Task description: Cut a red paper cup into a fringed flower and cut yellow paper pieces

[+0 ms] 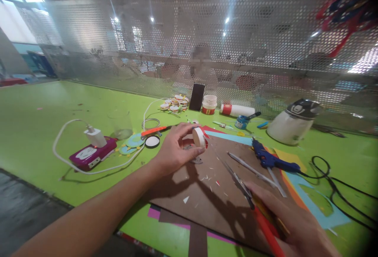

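The left hand [175, 146] is partly curled, its thumb and fingers pinching a short white disc [199, 137] tilted on its side, with red paper [206, 134] at its right side. The disc is held up over the brown board [218, 211], which lies by the near edge of the surface [38, 127].

The right hand [298, 219] is closed around the red handles of what look like scissors [240, 184]. Their blades point toward the disc and appear nearly together, though blur hides the exact gap; the tips seem apart from the disc. Part of this grip cannot be made out.

The work looks to be at a trimming or shaping stage, judging by the small paper scraps [186, 200] on the board. A cut at the red paper would call for a steady left pinch and careful aim of the tips, clear of the fingers.

A blue glue gun [274, 161] lies to the right of the board's middle, and a white kettle [289, 127] stands toward the surface's far right corner. A black-rimmed round lid [152, 142] lies left of the left hand.
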A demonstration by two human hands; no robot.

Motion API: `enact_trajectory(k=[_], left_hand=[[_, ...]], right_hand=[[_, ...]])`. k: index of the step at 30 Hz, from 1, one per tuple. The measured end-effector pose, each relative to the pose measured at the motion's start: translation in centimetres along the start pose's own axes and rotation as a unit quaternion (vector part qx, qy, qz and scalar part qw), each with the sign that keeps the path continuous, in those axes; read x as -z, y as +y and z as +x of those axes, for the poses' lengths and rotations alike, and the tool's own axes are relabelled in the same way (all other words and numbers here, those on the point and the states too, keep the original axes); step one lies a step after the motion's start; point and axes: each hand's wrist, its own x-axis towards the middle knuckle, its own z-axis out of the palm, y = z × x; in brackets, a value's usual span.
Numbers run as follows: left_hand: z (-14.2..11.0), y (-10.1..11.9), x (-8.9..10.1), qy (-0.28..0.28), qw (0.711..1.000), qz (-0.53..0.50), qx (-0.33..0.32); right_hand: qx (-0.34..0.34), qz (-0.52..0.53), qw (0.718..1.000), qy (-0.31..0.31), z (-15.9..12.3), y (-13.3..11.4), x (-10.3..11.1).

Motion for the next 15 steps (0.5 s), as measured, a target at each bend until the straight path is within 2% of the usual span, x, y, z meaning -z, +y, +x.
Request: enact_trajectory(k=[8, 12, 15], left_hand=[[0.0, 0.2, 0.1, 0.014, 0.995, 0.101, -0.017], [0.0, 0.3, 0.0, 0.037, 0.997, 0.069, 0.016], [0.0, 0.4, -0.1, 0.03, 0.998, 0.01, 0.06]], right_hand=[[-0.008, 0.021, 1.0, 0.02, 0.1, 0.0, -0.4], [-0.042, 0.037, 0.997, 0.043, -0.5, 0.6, -0.7], [-0.077, 0.043, 0.994, 0.064, -0.5, 0.8, -0.7]])
